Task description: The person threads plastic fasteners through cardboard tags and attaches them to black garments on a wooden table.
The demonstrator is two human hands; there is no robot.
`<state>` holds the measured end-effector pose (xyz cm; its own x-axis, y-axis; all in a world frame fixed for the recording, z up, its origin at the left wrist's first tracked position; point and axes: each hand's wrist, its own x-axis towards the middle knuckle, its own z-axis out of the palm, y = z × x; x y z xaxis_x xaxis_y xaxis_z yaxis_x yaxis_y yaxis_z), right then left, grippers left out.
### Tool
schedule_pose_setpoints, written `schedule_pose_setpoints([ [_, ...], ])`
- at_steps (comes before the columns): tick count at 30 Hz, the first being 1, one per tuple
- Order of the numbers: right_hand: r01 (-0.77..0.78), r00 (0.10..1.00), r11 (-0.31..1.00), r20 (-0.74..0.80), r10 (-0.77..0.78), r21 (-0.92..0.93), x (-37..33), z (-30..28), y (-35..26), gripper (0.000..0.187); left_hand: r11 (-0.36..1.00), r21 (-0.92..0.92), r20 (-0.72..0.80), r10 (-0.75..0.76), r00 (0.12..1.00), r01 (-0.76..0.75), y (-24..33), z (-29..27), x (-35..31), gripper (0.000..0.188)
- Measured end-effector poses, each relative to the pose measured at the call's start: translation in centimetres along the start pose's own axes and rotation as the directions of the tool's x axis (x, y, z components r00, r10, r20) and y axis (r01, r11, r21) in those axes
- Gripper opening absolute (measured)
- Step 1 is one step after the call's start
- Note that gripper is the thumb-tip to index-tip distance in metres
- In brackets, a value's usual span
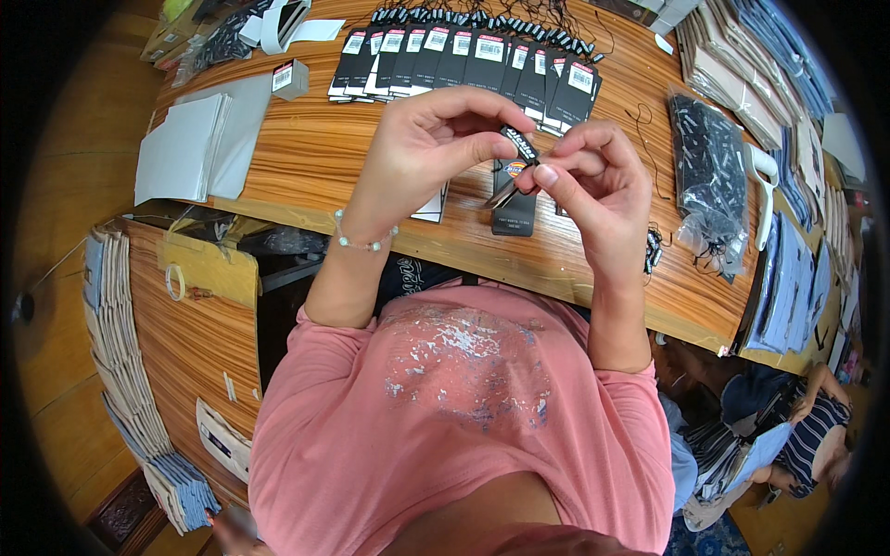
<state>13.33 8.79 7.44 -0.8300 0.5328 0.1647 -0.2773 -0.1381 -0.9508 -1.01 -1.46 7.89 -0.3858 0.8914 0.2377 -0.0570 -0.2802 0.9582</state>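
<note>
My left hand (440, 139) is closed in a pinch on a small black string seal (519, 145) with white lettering. Right beside it, the fingertips of my right hand (593, 176) are pressed together at the seal's lower end; whatever they grip there is too small to make out. Below the fingers is a black hang tag (513, 221), its upper part partly covered by them. Just beyond my hands, a fanned row of black hang tags (403, 67) with white labels lies on the wooden table (306, 176), their black strings and seals pointing away from me.
A clear bag of black seals (709, 167) lies at right, by a white handled tool (765, 190). Folded garments (742, 83) are stacked along the right edge. White paper (185, 148) and a small box (289, 80) sit at left. Another person (811, 435) is at lower right.
</note>
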Motion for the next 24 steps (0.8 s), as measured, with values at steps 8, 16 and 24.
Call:
schedule_pose_setpoints([
  [8,-0.005,0.996,0.986,0.089,-0.01,0.167,-0.4,-0.2,0.5,0.017,0.997,-0.078,0.101,-0.018,0.995,0.026,-0.4,-0.4,0.1,0.016],
  [16,0.148,0.984,0.985,0.084,-0.155,0.087,-0.5,-0.6,1.8,0.023,0.986,-0.145,0.177,-0.06,0.982,0.086,-0.4,-0.3,0.0,0.016],
  [24,0.144,0.987,0.986,0.066,-0.15,0.081,-1.1,-0.5,1.9,0.025,0.977,-0.177,0.231,-0.077,0.97,0.119,-0.6,-0.2,-0.2,0.016],
])
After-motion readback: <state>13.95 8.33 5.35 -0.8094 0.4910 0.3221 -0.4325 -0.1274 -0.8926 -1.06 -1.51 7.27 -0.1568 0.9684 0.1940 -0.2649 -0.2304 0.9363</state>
